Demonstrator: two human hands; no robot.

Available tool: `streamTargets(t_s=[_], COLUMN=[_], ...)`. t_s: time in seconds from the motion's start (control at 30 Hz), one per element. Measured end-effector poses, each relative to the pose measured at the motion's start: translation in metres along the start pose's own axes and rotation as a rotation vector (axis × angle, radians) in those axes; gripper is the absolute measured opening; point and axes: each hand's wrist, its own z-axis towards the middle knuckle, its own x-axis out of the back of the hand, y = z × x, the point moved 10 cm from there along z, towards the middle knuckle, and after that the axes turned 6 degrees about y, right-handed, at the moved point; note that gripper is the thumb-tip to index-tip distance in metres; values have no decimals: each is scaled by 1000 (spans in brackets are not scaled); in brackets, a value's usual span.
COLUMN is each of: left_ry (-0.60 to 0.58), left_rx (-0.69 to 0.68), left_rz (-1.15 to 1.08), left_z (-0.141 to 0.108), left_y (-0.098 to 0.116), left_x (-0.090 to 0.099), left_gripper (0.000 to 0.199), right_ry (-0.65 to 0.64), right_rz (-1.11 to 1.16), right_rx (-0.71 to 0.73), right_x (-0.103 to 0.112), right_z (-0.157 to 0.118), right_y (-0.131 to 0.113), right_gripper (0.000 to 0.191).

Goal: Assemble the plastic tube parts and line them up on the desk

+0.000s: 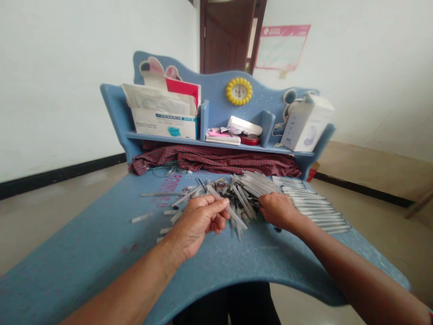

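Observation:
My left hand (204, 220) pinches a clear plastic tube (237, 215) between thumb and fingers, held slantwise over the blue desk (237, 266). Closed fingers of my right hand (275, 208) reach into the right side of a loose pile of dark small parts (225, 187); what they hold, if anything, is hidden. Clear tubes (259, 184) lie bunched behind my right hand. To its right, several finished-looking pens or tubes (318, 205) lie side by side in a row. More short clear pieces (140, 218) are scattered left of the pile.
Behind the pile lies a red checked cloth (216, 159) under a blue shelf (216, 145). The shelf holds a mask box (165, 124), papers (223, 136), a red round tin (249, 140) and a white box (306, 124). A yellow clock (239, 91) is on the backboard.

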Motion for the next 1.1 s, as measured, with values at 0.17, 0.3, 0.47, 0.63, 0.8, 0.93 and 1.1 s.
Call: streamTargets(t_s=[0.17, 0.3, 0.47, 0.63, 0.8, 0.93, 1.1], left_ry=[5, 5, 58, 144, 196, 201, 201], left_rx=[1, 7, 27, 62, 41, 34, 41], left_rz=[-10, -24, -124, -246, -318, -319, -315], left_z=[1, 1, 3, 6, 7, 8, 8], left_y=[-1, -1, 1, -1, 1, 1, -1], left_x=[2, 2, 8, 18, 24, 24, 24], left_gripper=[19, 19, 15, 12, 10, 10, 9], right_ry=[14, 55, 109, 175, 167, 170, 172], right_rz=[-5, -51, -98, 166, 382, 405, 345], right_rx=[-11, -20, -77, -42, 0, 28, 47], right_x=[6, 18, 32, 40, 43, 47, 48], right_z=[-1, -7, -25, -60, -88, -93, -90], right_y=[5, 15, 36, 41, 33, 24, 16], right_gripper=[32, 34, 32, 28, 27, 27, 27])
